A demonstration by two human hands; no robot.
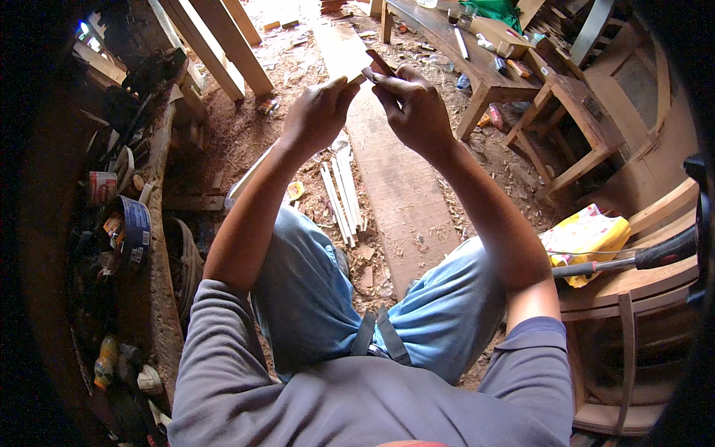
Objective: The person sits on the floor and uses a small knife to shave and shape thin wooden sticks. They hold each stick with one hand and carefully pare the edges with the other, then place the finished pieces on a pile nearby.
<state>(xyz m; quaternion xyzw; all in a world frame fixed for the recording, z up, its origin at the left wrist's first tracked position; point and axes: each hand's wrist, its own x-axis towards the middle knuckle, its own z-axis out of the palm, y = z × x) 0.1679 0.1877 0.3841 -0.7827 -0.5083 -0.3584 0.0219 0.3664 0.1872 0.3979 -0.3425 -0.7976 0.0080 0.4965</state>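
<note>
Both my arms reach forward over the floor, with the hands close together at the top middle. My right hand (413, 108) is closed around a small, flat, reddish-brown strip (380, 62), which juts up past the fingers; its kind is not plain. Facing it, my left hand (322, 112) has its fingers pressed together. Its fingertips meet a thin edge beside the right fingers, and what they pinch is mostly hidden. Beneath the hands a long wooden plank (395, 171) runs away from me, with shavings scattered on it.
Thin white wooden strips (342, 190) lie left of the plank. A cluttered workbench (484, 71) stands at the far right. Nearer right, a yellow packet (588, 238) rests on curved wooden furniture (633, 294). At left, a blue tub (134, 231) sits among clutter beside a rough board (160, 283).
</note>
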